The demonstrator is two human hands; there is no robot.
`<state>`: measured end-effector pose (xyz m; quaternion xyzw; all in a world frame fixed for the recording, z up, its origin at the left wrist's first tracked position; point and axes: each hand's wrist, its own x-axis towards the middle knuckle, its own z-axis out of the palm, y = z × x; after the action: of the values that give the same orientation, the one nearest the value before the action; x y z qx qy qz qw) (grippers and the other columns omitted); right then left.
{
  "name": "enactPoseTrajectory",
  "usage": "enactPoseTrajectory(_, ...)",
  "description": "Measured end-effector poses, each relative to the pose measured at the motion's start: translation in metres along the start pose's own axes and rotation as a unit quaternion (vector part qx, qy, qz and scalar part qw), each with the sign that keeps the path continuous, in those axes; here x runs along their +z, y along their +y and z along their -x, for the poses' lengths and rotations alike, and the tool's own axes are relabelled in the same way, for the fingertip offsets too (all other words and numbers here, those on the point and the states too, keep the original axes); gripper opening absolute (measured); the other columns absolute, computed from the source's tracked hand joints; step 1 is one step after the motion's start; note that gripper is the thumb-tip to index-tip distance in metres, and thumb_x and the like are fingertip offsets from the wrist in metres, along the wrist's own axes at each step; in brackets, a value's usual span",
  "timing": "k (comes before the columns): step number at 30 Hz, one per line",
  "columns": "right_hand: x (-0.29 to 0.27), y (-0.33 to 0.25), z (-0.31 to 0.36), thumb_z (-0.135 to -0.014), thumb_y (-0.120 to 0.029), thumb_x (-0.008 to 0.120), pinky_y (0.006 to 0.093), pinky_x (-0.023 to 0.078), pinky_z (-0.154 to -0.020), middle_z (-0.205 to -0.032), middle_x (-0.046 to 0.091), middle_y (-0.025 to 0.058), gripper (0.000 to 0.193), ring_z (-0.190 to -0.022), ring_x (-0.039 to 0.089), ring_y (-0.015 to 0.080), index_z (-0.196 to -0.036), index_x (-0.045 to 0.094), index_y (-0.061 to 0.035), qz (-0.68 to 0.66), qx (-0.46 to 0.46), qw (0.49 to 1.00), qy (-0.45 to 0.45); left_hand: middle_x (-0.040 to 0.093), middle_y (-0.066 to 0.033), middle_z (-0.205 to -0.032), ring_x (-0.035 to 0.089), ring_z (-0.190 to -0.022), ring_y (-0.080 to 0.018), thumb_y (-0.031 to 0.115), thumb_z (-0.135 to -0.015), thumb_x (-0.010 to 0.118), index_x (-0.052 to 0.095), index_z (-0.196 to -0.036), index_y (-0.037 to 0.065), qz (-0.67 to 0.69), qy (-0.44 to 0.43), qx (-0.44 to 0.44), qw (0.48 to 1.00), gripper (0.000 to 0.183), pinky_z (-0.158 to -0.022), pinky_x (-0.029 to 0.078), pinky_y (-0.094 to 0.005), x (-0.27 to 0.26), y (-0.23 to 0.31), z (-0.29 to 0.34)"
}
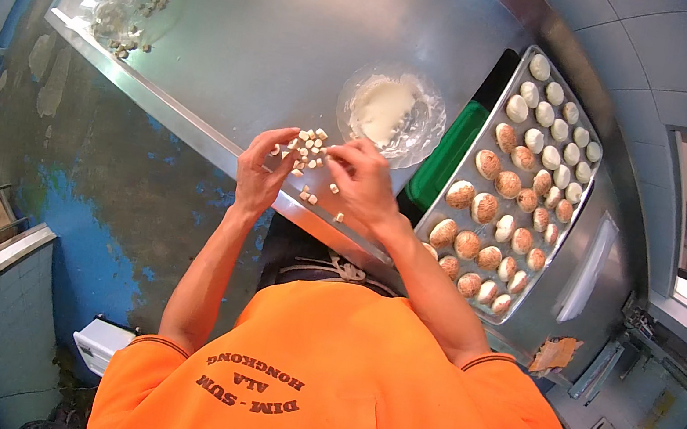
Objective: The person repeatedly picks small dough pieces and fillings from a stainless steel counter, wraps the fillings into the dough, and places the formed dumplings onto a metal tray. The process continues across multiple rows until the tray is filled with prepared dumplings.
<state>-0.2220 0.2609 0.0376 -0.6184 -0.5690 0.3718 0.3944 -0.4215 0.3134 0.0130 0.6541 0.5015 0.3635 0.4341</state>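
Just inside the front edge of the metal table, my left hand (263, 169) curves its thumb and fingers around a clump of small pale cubes (311, 146). Whether the cubes cover something round underneath cannot be seen. From the other side my right hand (364, 184) reaches in, thumb and fingertips pinched together at the clump's edge; what they pinch is too small to make out. A few loose cubes (308, 197) lie on the metal just below the clump. Beyond my right hand stands a clear shallow dish (343, 108) with thick white batter (381, 110) in it.
On the right, a metal tray (460, 217) carries rows of round pieces, some white, some browned on top. A green container (446, 154) sits between dish and tray. At the table's far left lies a clear plastic bag (113, 2) with small cubes. A white box (104, 345) stands below left.
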Motion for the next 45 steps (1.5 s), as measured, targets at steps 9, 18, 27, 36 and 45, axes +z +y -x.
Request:
enactPoseTrajectory(9, -0.092, 0.033, 0.014, -0.09, -0.006, 0.075, 0.0262, 0.057, -0.078, -0.095, 0.076, 0.0073, 0.018, -0.084, 0.069, 0.0117, -0.107, 0.076, 0.0012, -0.148, 0.179, 0.97, 0.07, 0.073, -0.0087, -0.112, 0.071, -0.102, -0.0172, 0.006, -0.094, 0.074, 0.07, -0.119, 0.001, 0.436, -0.092, -0.212, 0.87, 0.025, -0.089, 0.056, -0.0297, 0.018, 0.015, 0.0)
enactPoseTrajectory(18, -0.094, 0.046, -0.009, -0.086, -0.009, 0.077, 0.0267, 0.058, -0.071, -0.084, 0.075, 0.0058, 0.016, -0.078, 0.071, 0.0115, -0.098, 0.075, 0.0026, 0.009, 0.142, 0.987, 0.078, 0.073, -0.0095, -0.111, 0.073, -0.101, -0.0204, 0.006, -0.095, 0.072, 0.067, -0.122, 0.001, 0.432, -0.12, -0.218, 0.867, 0.028, -0.089, 0.057, -0.0306, 0.027, 0.011, 0.006)
enactPoseTrajectory(27, -0.091, 0.042, -0.015, -0.087, 0.005, 0.073, 0.0212, 0.057, -0.077, -0.108, 0.071, 0.0078, 0.018, -0.085, 0.068, 0.0077, -0.104, 0.074, 0.0028, -0.112, 0.157, 0.981, 0.035, 0.073, -0.0108, -0.114, 0.073, -0.101, -0.0206, 0.006, -0.095, 0.072, 0.068, -0.12, 0.0, 0.471, -0.121, -0.238, 0.841, 0.026, -0.088, 0.058, -0.0308, 0.022, 0.012, 0.009)
enactPoseTrajectory(36, -0.1, 0.055, -0.023, -0.086, -0.002, 0.078, 0.0234, 0.056, -0.073, -0.092, 0.076, 0.005, 0.011, -0.08, 0.069, 0.0085, -0.096, 0.075, 0.0029, 0.014, 0.159, 0.987, 0.006, 0.074, -0.0126, -0.112, 0.073, -0.098, -0.0213, 0.004, -0.094, 0.073, 0.067, -0.117, -0.001, 0.455, -0.121, -0.257, 0.844, 0.024, -0.091, 0.059, -0.0341, 0.018, 0.008, 0.011)
enactPoseTrajectory(45, -0.088, 0.058, -0.037, -0.084, -0.007, 0.075, 0.0363, 0.058, -0.071, -0.088, 0.072, 0.0148, 0.01, -0.077, 0.071, 0.0284, -0.091, 0.076, 0.0004, 0.21, 0.025, 0.977, -0.008, 0.073, -0.0126, -0.112, 0.073, -0.099, -0.0209, 0.003, -0.093, 0.072, 0.067, -0.114, -0.001, 0.439, -0.117, -0.251, 0.855, 0.022, -0.091, 0.059, -0.034, 0.02, 0.007, 0.008)
